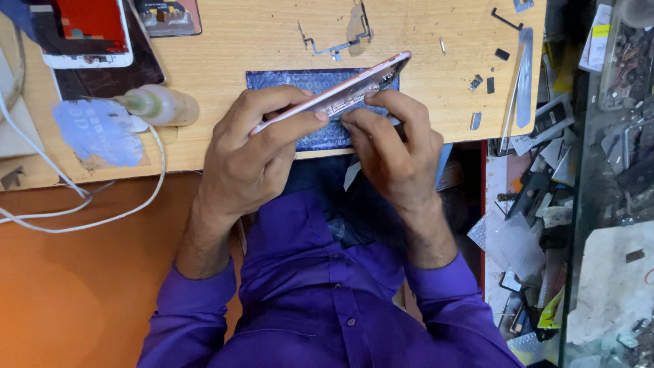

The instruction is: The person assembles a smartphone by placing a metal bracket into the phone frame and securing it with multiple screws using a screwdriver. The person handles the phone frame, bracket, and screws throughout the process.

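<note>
Opened pink phone housing (340,95), centre frame above the blue mat (320,85) on the wooden surface (238,41), long axis rising toward upper right, left hand (248,153) gripping its lower-left end, right hand (395,153) pinching its near edge mid-length.

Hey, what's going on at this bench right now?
A person in a purple shirt holds an opened pink phone body tilted on edge above a blue mat on a wooden table. The left hand grips its lower end; the right hand presses fingertips against its exposed inside. A small bottle, loose metal parts and a white cable lie around.
</note>
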